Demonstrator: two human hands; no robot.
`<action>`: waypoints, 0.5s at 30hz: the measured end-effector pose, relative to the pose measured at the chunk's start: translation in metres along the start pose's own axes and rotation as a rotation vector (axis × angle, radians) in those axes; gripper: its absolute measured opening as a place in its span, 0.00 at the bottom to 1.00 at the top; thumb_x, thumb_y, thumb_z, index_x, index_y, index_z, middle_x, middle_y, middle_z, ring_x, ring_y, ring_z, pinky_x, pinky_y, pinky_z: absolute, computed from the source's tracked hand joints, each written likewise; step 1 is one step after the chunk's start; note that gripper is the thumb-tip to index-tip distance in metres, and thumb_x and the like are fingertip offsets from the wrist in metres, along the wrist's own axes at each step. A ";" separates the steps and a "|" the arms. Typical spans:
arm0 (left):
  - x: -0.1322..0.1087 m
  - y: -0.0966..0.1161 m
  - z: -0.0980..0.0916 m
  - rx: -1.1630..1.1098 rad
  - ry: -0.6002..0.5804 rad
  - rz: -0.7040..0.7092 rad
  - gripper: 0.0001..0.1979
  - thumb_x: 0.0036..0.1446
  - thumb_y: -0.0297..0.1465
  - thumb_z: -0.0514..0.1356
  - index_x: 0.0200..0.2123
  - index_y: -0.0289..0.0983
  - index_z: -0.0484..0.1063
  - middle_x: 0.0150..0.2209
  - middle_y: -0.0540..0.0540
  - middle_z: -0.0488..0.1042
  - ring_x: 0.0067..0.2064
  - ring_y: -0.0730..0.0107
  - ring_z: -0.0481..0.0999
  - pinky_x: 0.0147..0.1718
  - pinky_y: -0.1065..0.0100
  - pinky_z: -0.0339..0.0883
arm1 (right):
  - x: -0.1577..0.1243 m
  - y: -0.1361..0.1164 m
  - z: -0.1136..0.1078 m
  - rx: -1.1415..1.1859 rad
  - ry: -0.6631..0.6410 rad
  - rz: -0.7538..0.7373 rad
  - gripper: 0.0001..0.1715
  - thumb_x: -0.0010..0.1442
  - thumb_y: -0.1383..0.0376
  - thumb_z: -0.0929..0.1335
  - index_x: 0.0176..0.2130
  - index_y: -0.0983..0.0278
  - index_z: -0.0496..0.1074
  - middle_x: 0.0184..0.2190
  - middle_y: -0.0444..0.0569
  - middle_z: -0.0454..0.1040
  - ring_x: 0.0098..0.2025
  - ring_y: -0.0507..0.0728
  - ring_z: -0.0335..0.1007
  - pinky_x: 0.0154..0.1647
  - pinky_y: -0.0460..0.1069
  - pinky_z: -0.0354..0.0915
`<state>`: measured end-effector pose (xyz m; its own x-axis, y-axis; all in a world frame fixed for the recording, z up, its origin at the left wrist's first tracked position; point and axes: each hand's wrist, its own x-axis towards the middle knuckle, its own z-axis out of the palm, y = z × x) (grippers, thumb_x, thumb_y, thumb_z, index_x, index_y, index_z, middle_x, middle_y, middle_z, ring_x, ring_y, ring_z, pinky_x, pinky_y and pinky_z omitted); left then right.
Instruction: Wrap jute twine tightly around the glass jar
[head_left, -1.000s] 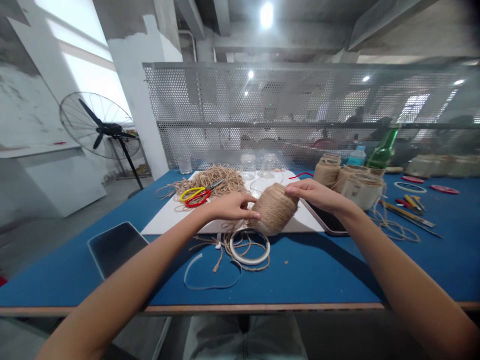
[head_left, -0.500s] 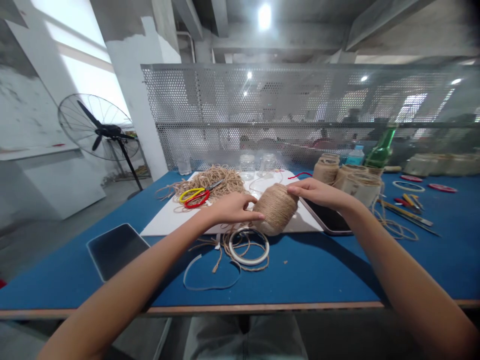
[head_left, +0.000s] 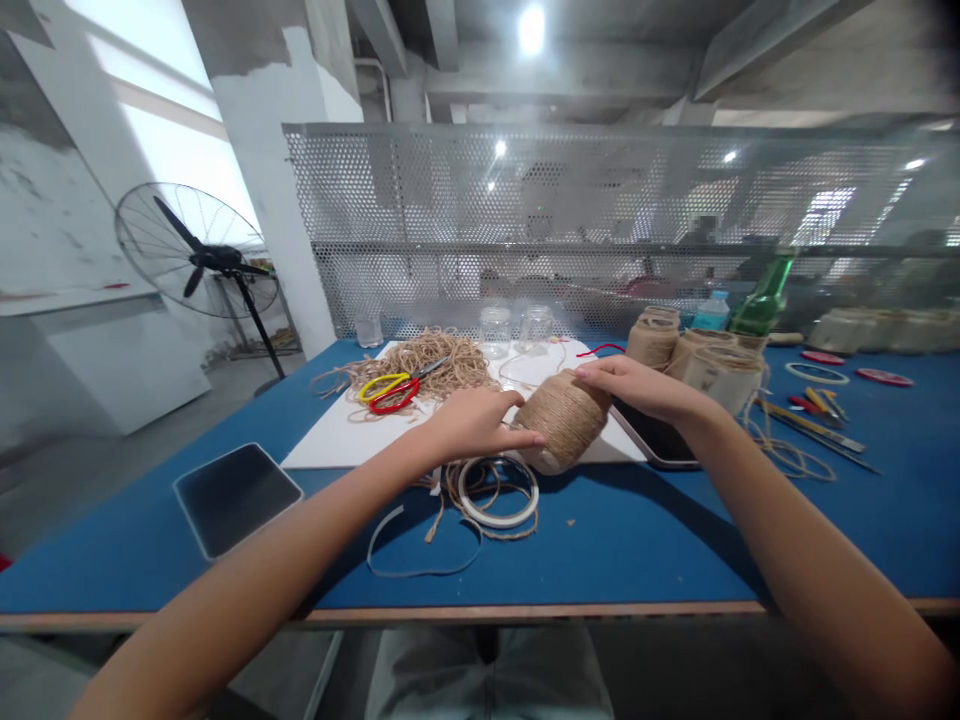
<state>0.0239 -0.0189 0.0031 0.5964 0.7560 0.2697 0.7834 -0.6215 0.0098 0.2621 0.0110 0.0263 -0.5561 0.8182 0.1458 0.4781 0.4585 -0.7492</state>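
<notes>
A twine-wrapped jar point(head_left: 564, 420) lies tilted between my two hands, over the front edge of a white board point(head_left: 360, 440). My left hand point(head_left: 487, 422) grips its left end, thumb and fingers spread around the rim. The fingers of my right hand point(head_left: 619, 382) press on its upper right end. Just below, a white ring point(head_left: 498, 520) rests on loose twine on the blue table point(head_left: 600, 560). Behind my left hand is a heap of loose twine point(head_left: 442, 355), with scissors point(head_left: 395, 393) with yellow and red handles on it.
Two glass jars point(head_left: 495, 328) stand at the back. Twine-wrapped jars point(head_left: 654, 338) and a green bottle point(head_left: 763, 300) are at the right, near tools point(head_left: 814, 425) and rings. A dark tablet point(head_left: 238, 498) lies at the left, a dark device point(head_left: 660, 440) right of the board.
The wrapped jar has shifted slightly right and turned a little. My left hand has moved right with it, while my right hand has stayed nearly in place.
</notes>
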 end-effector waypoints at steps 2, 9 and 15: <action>-0.001 0.003 0.000 0.015 0.005 0.004 0.35 0.49 0.59 0.45 0.46 0.38 0.66 0.32 0.42 0.74 0.33 0.58 0.73 0.27 0.68 0.59 | -0.001 -0.001 0.000 0.008 -0.026 0.002 0.22 0.55 0.49 0.61 0.29 0.65 0.71 0.25 0.46 0.68 0.29 0.53 0.60 0.31 0.49 0.57; -0.002 0.006 -0.005 0.089 0.008 0.015 0.35 0.49 0.59 0.45 0.45 0.37 0.67 0.30 0.43 0.74 0.32 0.60 0.73 0.28 0.68 0.60 | 0.000 0.001 -0.001 0.057 -0.067 -0.034 0.19 0.56 0.54 0.61 0.28 0.66 0.68 0.23 0.44 0.65 0.26 0.50 0.56 0.28 0.47 0.54; -0.001 -0.002 -0.008 0.023 -0.016 0.041 0.32 0.50 0.57 0.47 0.47 0.39 0.67 0.30 0.45 0.74 0.32 0.63 0.73 0.28 0.70 0.58 | 0.000 0.004 -0.001 0.063 -0.061 -0.046 0.19 0.56 0.53 0.61 0.27 0.66 0.66 0.23 0.43 0.63 0.25 0.50 0.56 0.28 0.47 0.54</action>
<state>0.0206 -0.0198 0.0102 0.6304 0.7335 0.2542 0.7621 -0.6470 -0.0230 0.2645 0.0130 0.0234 -0.6176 0.7734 0.1432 0.4081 0.4707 -0.7822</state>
